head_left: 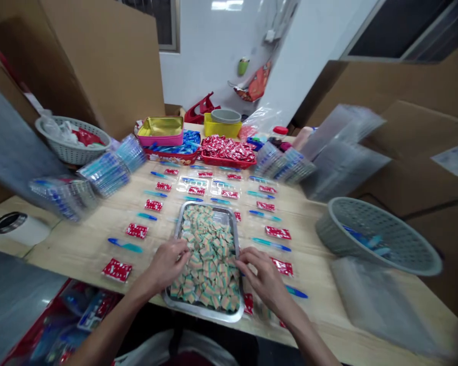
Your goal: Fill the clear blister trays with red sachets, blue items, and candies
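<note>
A metal tray [229,317] at the table's front edge is filled with small pastel-striped pieces [208,254], green and peach; their kind is unclear. At its left side, my left hand [171,262] is closed with fingertips pinched over the pieces. My right hand [262,274] is closed too, thumb and fingers together at the tray's right rim. Whatever either hand pinches is too small or hidden to name. Around the tray lie rows of blue-and-teal pens [125,245] and red patterned packets [117,270], seemingly on clear plastic cases.
Behind are a red tray of shiny red packets [229,162] and a pink-edged tin [160,137]. Stacked clear cases [105,173] stand left, with others right. A grey basket [381,234] holding blue items sits right, near plastic bags [381,305]. A white cup [21,229] is left.
</note>
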`<state>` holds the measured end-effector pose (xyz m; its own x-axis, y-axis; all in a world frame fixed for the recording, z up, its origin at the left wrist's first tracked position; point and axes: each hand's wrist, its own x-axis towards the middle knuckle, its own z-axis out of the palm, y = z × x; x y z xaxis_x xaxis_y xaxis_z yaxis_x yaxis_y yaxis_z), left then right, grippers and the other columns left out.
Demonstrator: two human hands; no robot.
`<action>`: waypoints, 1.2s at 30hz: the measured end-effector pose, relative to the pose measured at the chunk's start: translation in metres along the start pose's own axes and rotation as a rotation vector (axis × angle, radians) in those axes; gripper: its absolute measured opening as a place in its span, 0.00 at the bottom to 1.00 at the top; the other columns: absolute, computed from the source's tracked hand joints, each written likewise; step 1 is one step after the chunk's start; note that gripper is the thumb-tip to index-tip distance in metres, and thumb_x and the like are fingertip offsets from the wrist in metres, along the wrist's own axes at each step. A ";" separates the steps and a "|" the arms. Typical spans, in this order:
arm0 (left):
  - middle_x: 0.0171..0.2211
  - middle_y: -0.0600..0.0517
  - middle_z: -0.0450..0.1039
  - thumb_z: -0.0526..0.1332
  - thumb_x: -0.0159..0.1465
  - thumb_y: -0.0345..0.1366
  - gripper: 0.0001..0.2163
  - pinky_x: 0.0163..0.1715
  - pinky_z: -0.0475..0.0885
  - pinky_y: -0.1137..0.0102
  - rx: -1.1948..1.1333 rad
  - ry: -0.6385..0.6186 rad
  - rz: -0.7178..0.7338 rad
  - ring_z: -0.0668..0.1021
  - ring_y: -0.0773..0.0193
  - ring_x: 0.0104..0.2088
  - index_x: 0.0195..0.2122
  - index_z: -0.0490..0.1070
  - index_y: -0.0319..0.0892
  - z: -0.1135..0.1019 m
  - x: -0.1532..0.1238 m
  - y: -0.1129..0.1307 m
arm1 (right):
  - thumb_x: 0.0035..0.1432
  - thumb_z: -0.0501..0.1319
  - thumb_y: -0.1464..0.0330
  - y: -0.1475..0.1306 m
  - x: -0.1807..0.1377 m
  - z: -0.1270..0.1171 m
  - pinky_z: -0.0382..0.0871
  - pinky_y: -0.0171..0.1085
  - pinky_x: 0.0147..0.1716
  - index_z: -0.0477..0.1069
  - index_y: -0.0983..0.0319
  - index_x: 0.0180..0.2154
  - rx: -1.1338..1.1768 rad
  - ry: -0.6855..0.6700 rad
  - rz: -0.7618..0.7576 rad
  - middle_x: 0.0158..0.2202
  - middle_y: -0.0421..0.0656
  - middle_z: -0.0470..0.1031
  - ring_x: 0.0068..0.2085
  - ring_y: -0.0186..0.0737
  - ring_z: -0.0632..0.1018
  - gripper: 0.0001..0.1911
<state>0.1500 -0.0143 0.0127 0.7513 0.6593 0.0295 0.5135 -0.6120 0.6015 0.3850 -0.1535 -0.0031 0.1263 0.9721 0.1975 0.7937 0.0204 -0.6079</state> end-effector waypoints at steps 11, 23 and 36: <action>0.35 0.48 0.70 0.52 0.56 0.23 0.11 0.40 0.68 0.67 0.001 -0.006 0.062 0.72 0.58 0.39 0.34 0.70 0.42 0.030 -0.014 -0.004 | 0.55 0.54 0.78 -0.052 0.021 0.053 0.58 0.39 0.38 0.66 0.61 0.29 -0.133 -0.096 -0.039 0.31 0.43 0.71 0.34 0.41 0.70 0.08; 0.18 0.59 0.62 0.55 0.51 0.26 0.04 0.24 0.60 0.74 -0.398 0.064 -0.217 0.68 0.69 0.22 0.24 0.66 0.42 0.014 -0.021 -0.012 | 0.49 0.58 0.78 -0.060 0.044 0.040 0.60 0.33 0.30 0.69 0.61 0.25 0.274 -0.162 0.128 0.24 0.38 0.70 0.29 0.37 0.70 0.06; 0.23 0.54 0.72 0.63 0.48 0.31 0.07 0.27 0.67 0.74 -1.088 0.084 -0.280 0.73 0.68 0.25 0.30 0.73 0.37 0.040 -0.009 0.003 | 0.50 0.63 0.65 -0.059 0.031 0.044 0.63 0.33 0.28 0.70 0.61 0.27 0.728 -0.129 0.265 0.23 0.38 0.69 0.27 0.36 0.69 0.07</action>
<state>0.1613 -0.0395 -0.0173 0.6147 0.7663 -0.1870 -0.0057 0.2414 0.9704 0.3158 -0.1143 0.0053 0.1513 0.9845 -0.0882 0.1517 -0.1113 -0.9821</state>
